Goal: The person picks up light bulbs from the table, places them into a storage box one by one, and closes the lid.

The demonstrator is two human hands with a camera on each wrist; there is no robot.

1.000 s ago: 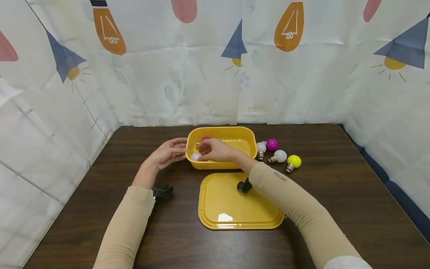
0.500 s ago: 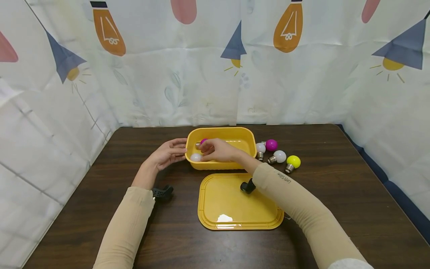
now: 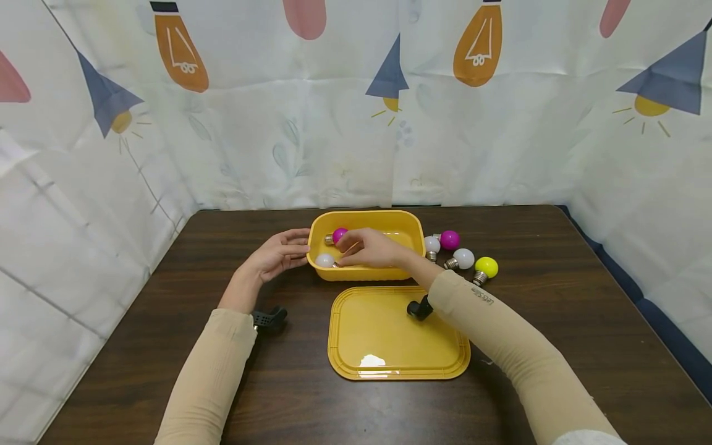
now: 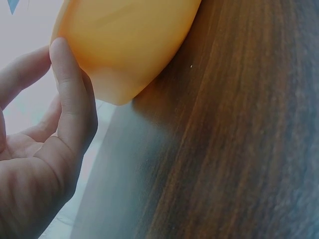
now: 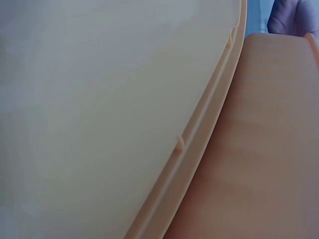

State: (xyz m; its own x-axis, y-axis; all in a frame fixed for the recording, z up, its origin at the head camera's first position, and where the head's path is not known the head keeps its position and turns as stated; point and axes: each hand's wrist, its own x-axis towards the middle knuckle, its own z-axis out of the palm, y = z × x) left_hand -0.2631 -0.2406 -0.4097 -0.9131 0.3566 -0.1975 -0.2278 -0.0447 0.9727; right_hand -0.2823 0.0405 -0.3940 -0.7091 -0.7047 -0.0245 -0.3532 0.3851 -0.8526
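My left hand (image 3: 278, 252) touches the left end of a yellow plastic tub (image 3: 400, 224) with its fingertips. In the left wrist view, fingers (image 4: 70, 94) rest right at the rim. My right hand (image 3: 367, 247) reaches over the tub's front wall, fingers loosely bent with a gap to the thumb. Its fingertips are close by the metal base of a white light bulb (image 3: 325, 260) lying inside. Farther back in the tub lies a magenta bulb (image 3: 340, 235), partly covered by that hand. The right wrist view shows mostly the lid (image 5: 124, 124) and the tub's outer wall (image 5: 249, 139).
Right of the tub lie two white bulbs (image 3: 464, 258), a magenta bulb (image 3: 450, 239) and a yellow bulb (image 3: 487, 267). The flat yellow lid (image 3: 389, 346) lies in front of the tub, under the right forearm. A printed curtain (image 3: 334, 142) stands behind the dark wooden table (image 3: 278, 383).
My right hand has drawn slightly to the right inside the tub, and its fingers have come off the white bulb, showing its base and more of the magenta bulb. The left hand stays in place.
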